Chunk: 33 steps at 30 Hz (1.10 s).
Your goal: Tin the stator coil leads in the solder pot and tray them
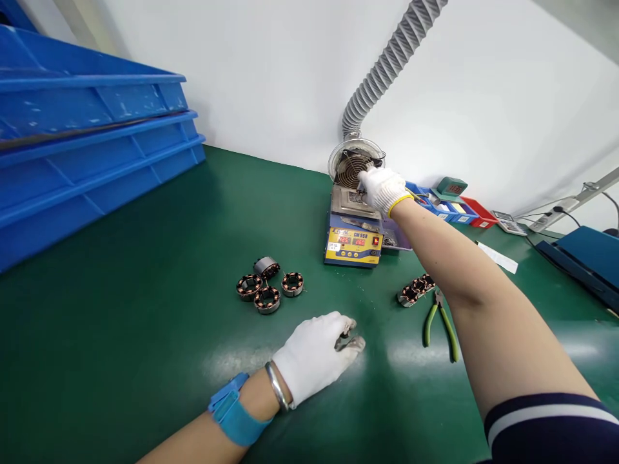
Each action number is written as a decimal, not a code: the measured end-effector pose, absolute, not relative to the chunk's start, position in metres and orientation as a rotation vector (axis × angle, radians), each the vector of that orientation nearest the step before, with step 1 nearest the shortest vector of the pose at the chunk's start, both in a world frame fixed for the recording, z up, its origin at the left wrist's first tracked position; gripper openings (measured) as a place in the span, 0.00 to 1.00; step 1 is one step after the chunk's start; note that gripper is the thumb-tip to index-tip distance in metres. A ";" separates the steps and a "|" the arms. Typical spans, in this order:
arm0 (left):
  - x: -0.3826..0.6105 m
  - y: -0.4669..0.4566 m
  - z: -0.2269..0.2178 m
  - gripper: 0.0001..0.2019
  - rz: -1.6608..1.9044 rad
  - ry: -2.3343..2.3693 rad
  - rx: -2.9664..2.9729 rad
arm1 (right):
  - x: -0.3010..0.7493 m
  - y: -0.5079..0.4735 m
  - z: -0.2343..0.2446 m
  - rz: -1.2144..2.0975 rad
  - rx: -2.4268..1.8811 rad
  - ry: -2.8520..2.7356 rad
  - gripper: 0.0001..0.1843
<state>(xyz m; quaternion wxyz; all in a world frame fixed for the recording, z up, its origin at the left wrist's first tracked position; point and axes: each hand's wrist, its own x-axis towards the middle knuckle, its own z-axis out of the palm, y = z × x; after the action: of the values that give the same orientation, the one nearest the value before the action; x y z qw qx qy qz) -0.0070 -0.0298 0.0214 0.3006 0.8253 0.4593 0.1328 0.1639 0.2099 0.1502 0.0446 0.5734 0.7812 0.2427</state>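
Machine [354, 246] with a yellow front panel and red digits stands toward the back of the green table [169, 225], and from my distant seat I see its metal top partly covered by the gloved right hand [384, 188]. The fingers there are bent down over the metal; I can make out something small and dark under them, but I cannot tell how far they are closed or whether they grip it. Nearer me, the gloved left hand [316, 354] lies low over the table, its thumb and fingers partly spread with a gap between them, the tips soiled; I see it holding nothing.

Just beyond that hand I count four copper-wound rings [266, 291], three with their openings up and one tipped on its side. Right of the machine and nearer me, a short row of similar rings [414, 291] lies partly behind the right forearm, with green-handled pliers [439, 304] beside it.

Behind the machine I see a round fan grille [353, 169] joined to a grey hose [382, 71]. A purple tray [403, 240] adjoins the machine's right side; farther right sit a red bin [483, 216] and a green clock [452, 187]. Blue crates [97, 148] are stacked at far left.
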 end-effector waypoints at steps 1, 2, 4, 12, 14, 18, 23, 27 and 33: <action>-0.007 -0.029 0.021 0.18 0.354 1.217 2.191 | 0.163 0.210 0.151 0.741 1.755 2.383 0.23; -0.007 -0.029 0.021 0.18 0.356 1.216 2.191 | 0.163 0.209 0.151 0.737 1.765 2.377 0.23; -0.008 -0.029 0.020 0.18 0.363 1.214 2.189 | 0.162 0.209 0.153 0.726 1.793 2.367 0.24; -0.008 -0.028 0.023 0.18 0.451 1.256 2.065 | 0.171 0.195 0.173 0.660 2.015 2.473 0.20; -0.008 -0.025 0.021 0.19 0.566 1.284 1.937 | 0.173 0.180 0.177 0.555 2.122 2.544 0.18; -0.005 -0.020 0.012 0.24 0.920 1.243 1.577 | 0.168 0.135 0.163 0.036 2.298 2.675 0.21; -0.004 -0.021 0.008 0.32 1.148 1.207 1.401 | 0.149 0.073 0.109 -0.812 2.295 2.618 0.32; -0.008 -0.021 0.005 0.30 1.190 1.259 1.512 | 0.135 0.032 0.081 -1.363 2.152 2.527 0.35; -0.014 -0.018 -0.001 0.27 1.170 1.315 1.652 | 0.135 0.018 0.090 -2.079 1.862 2.115 0.22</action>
<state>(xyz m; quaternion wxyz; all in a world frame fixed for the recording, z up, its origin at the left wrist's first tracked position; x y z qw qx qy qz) -0.0136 -0.0181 -0.0005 0.3558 0.6397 0.5090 0.4529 0.1354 0.0178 0.0905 -0.1789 0.5231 0.5942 -0.5842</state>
